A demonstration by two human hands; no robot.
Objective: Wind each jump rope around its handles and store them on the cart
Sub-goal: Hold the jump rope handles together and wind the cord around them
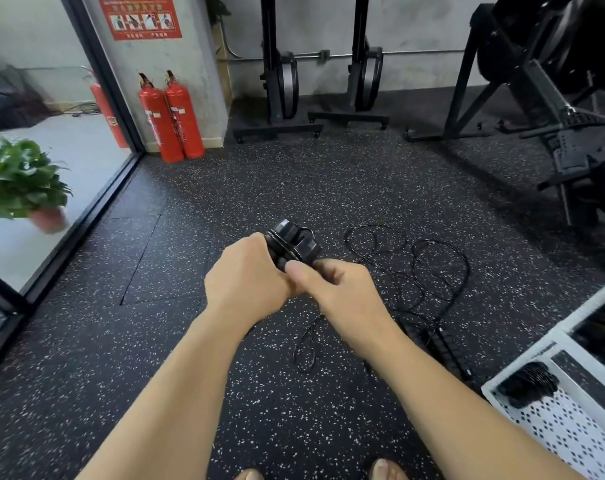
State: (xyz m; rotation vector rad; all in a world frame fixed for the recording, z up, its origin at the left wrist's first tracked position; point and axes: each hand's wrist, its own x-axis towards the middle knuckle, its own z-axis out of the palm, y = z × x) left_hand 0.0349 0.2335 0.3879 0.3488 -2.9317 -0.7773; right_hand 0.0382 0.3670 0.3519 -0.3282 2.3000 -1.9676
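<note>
My left hand (pixel 247 277) grips a pair of black jump rope handles (pixel 292 244) held together, with thin black cord wound round them. My right hand (pixel 335 289) pinches the cord right beside the handles, its thumb against the bundle. A short loop of cord (pixel 304 351) hangs below my hands. A second jump rope (pixel 429 268) lies in loose loops on the floor to the right, its black handles (pixel 446 348) near the cart. The white perforated cart (pixel 567 424) stands at the lower right with a wound black rope (pixel 528 384) on its shelf.
Two red fire extinguishers (pixel 171 119) stand by the wall pillar. Black gym machines (pixel 553 109) fill the back and right. A potted plant (pixel 24 185) sits behind the glass wall on the left. The floor is speckled black rubber (pixel 190 341).
</note>
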